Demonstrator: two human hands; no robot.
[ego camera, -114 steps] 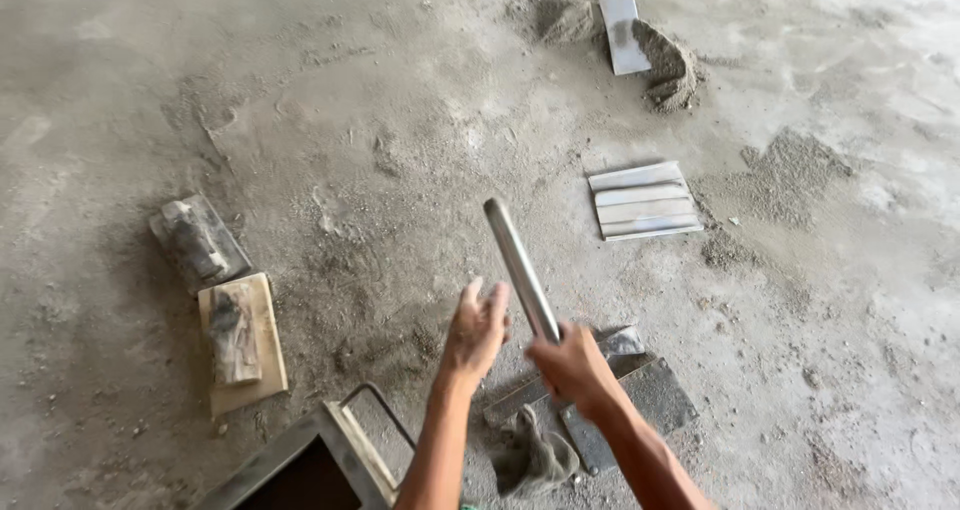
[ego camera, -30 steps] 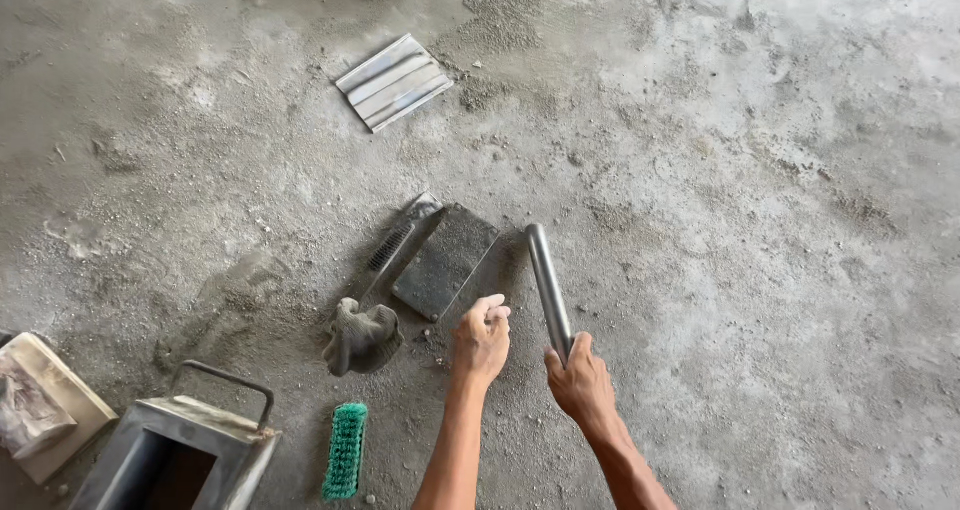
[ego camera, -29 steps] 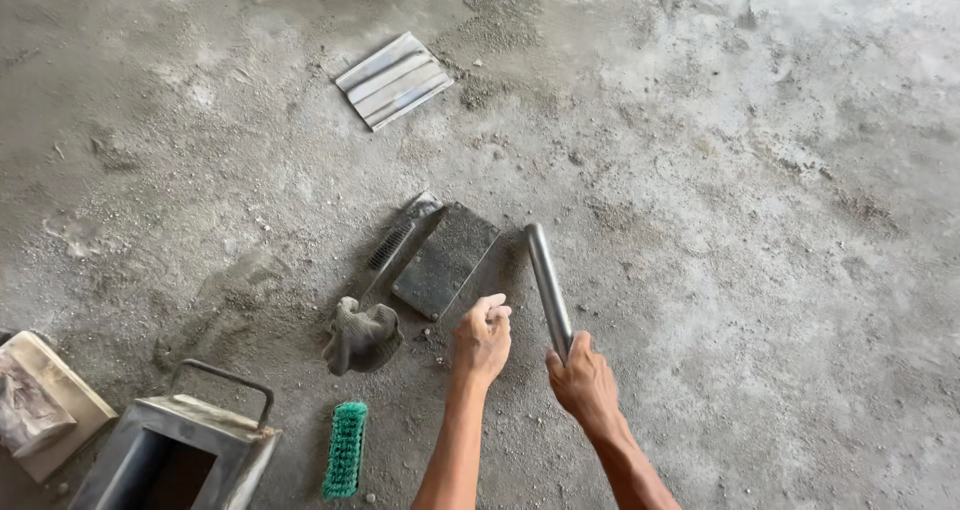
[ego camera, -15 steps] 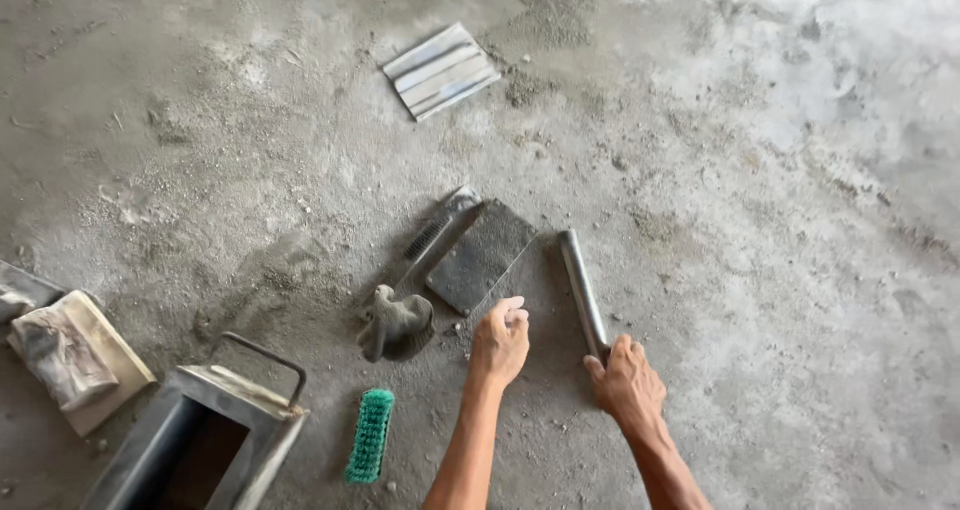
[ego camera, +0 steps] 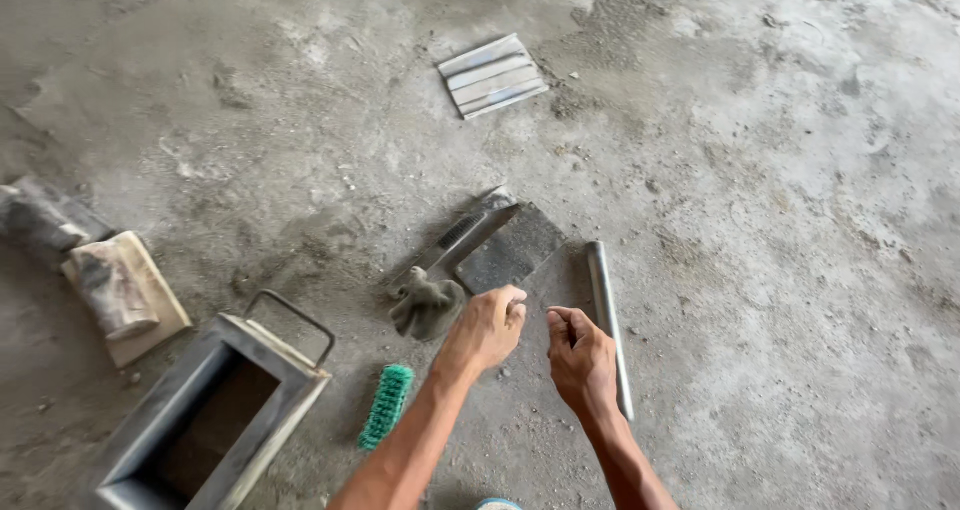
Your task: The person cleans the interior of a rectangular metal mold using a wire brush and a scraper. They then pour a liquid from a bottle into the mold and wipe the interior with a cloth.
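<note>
A grey metal bar (ego camera: pixel 608 322) lies flat on the concrete floor, just right of my right hand (ego camera: pixel 582 358). That hand has let go of it; its fingers are curled loosely and hold nothing. My left hand (ego camera: pixel 487 327) hovers close beside it with the fingers bent in, also holding nothing. Right beyond both hands lies a dark flat metal plate (ego camera: pixel 510 251) with a long flat tool (ego camera: pixel 462 237) across its left edge and a crumpled grey rag (ego camera: pixel 425 303).
A green brush (ego camera: pixel 386 405) lies left of my left forearm. An open metal box mould with a handle (ego camera: pixel 215 410) stands at lower left, a wooden block with a lump on it (ego camera: pixel 122 292) further left. A stack of light metal strips (ego camera: pixel 492 75) lies far ahead.
My right hand has laid the metal bar down on the floor and released it. The view has shifted so the mould, brush and block show further right.
</note>
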